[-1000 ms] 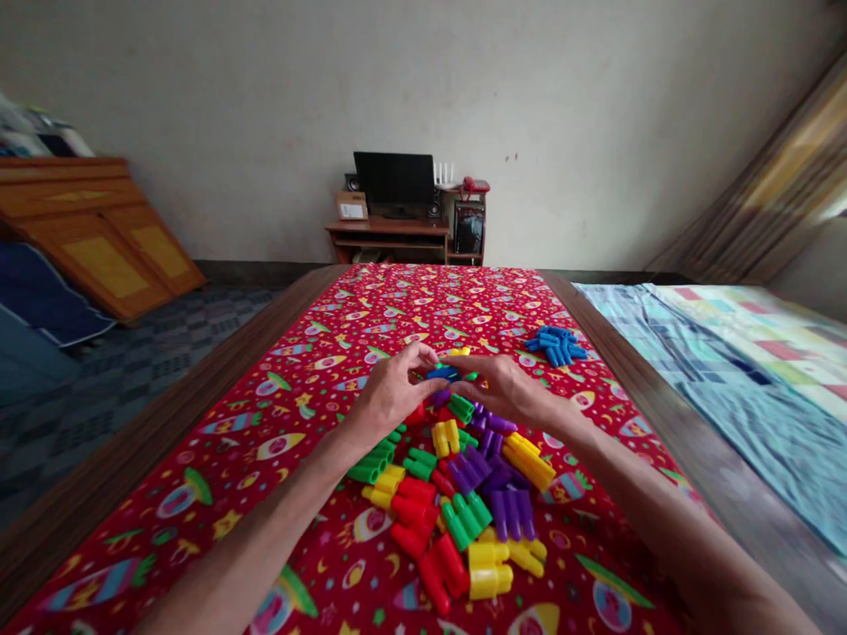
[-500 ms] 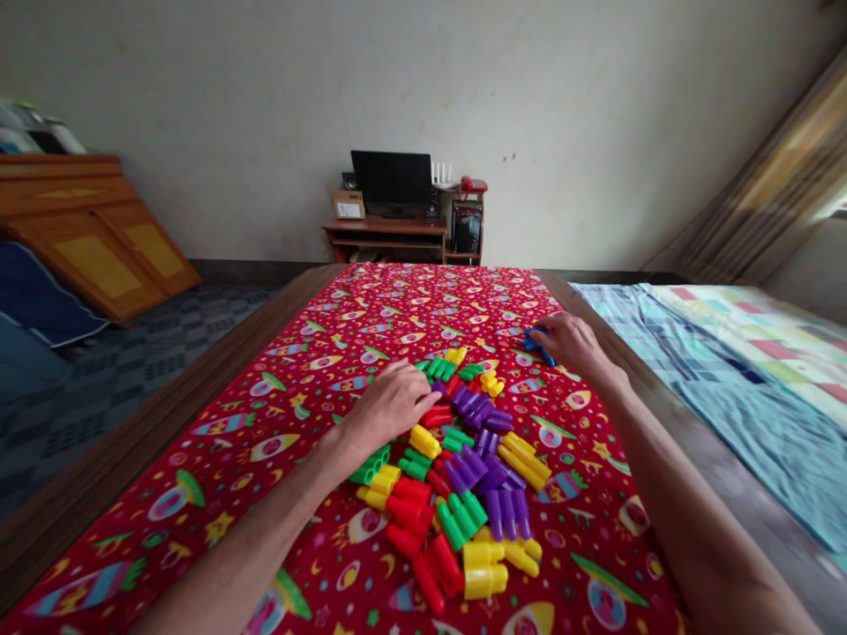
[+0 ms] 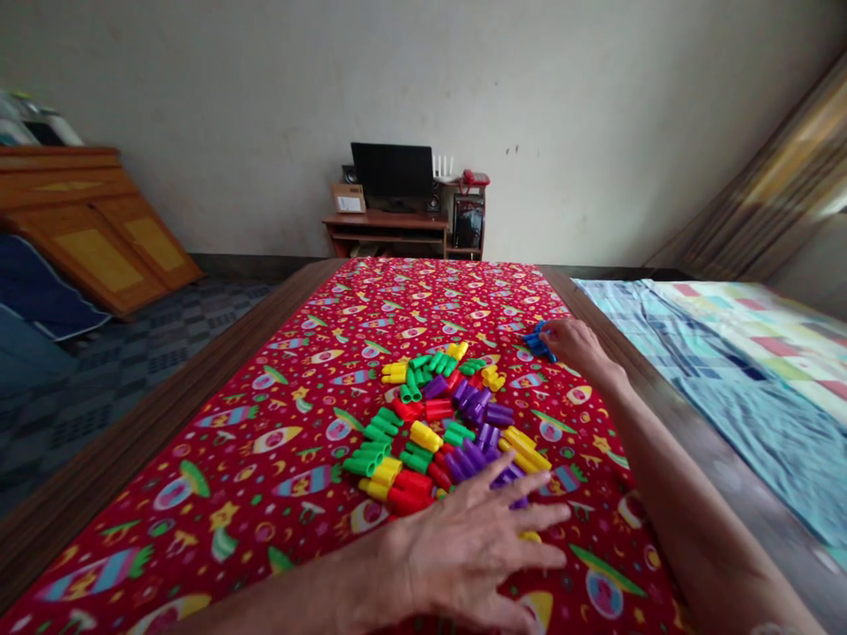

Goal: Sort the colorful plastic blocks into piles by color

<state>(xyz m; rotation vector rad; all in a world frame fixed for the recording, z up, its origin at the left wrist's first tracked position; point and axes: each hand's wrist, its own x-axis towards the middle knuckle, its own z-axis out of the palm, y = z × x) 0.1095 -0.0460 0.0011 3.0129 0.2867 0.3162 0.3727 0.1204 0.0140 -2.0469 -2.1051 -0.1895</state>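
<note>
A loose pile of plastic building blocks lies on the red patterned cloth. Purple blocks (image 3: 473, 401), green blocks (image 3: 380, 428), yellow blocks (image 3: 526, 448) and red blocks (image 3: 410, 489) are mixed together. Over the near end of the pile my left hand (image 3: 476, 538) is spread palm down, fingers apart, hiding the blocks beneath it. Farther off, near the cloth's right edge, my right hand (image 3: 574, 342) has its fingers curled at a small group of blue blocks (image 3: 539, 342). Its fingertips appear closed on one of them, partly hidden by the hand.
The red cloth (image 3: 265, 459) covers a long dark wooden table (image 3: 218, 353). Beyond its far end stands a desk with a monitor (image 3: 393, 176), a carton and a red telephone. A bed (image 3: 715, 379) is to the right, a wooden cabinet (image 3: 106, 229) to the left.
My left hand has moved from the pile's far left side to its near end and spread its fingers, uncovering green and yellow blocks. My right hand stays at the blue blocks, shifting slightly.
</note>
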